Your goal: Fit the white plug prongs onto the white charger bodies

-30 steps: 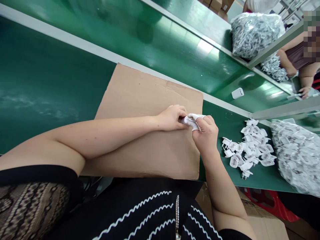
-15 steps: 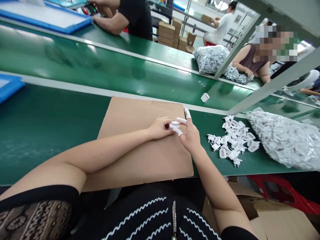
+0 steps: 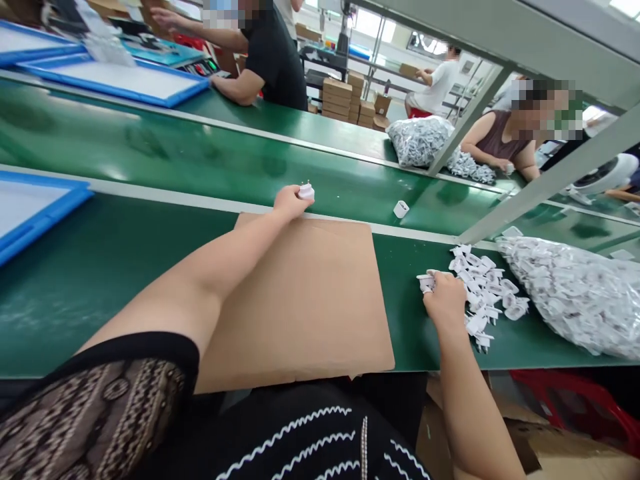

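My left hand (image 3: 290,201) is stretched forward past the far edge of the brown cardboard sheet (image 3: 310,300), fingers closed on a small white plug part (image 3: 305,192) held at the edge of the green conveyor belt (image 3: 200,160). My right hand (image 3: 443,299) rests on the left side of a pile of white plug parts (image 3: 483,293) on the green bench, fingers curled onto a part; the fingertips wear white cots.
A clear bag of white parts (image 3: 575,293) lies right of the pile. A single white part (image 3: 401,209) sits on the belt. Blue-framed trays (image 3: 30,207) stand at left. Other people work across the belt, beside another bag (image 3: 420,141). A grey frame post (image 3: 545,180) slants at right.
My hands, together over the cardboard before, have separated: the left carried the white part forward to the belt, the right swung right onto the pile. The view has tilted up.
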`<state>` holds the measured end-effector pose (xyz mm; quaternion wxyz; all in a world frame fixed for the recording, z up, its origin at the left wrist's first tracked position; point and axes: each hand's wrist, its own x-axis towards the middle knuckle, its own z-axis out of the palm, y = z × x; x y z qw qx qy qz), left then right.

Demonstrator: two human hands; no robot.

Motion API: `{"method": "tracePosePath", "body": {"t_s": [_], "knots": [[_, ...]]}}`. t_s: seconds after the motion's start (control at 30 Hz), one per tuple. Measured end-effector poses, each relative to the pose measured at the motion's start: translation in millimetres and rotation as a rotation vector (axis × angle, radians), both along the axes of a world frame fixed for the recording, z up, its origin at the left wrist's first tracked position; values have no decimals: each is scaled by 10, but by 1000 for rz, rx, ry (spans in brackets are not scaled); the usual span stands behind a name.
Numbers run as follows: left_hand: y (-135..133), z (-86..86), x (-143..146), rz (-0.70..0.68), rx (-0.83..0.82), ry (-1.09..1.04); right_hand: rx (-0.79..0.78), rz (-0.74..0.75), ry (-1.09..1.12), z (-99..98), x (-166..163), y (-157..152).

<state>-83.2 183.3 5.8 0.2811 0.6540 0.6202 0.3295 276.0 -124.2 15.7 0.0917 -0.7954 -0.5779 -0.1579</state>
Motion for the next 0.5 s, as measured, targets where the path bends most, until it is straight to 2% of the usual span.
{"method": "tracePosePath", "body": {"t_s": [0.07, 0.13, 0.23, 0.3, 0.4, 0.5], "knots": [[130, -12, -94, 65, -20, 39, 66, 63, 39, 72, -83, 151], [205, -37, -177, 104, -48, 86, 105, 133, 196, 136, -218, 307], [236, -85, -263, 136, -93, 112, 118, 257, 658, 167, -488, 534], [203, -106, -291, 238, -67, 102, 123, 336, 1002, 134, -672, 658], [76, -81, -268, 386, 176, 57, 142, 345, 1413, 41, -879, 764], [-84, 10, -95, 291, 440, 81, 131, 283, 1627, -30, -972, 786]]}}
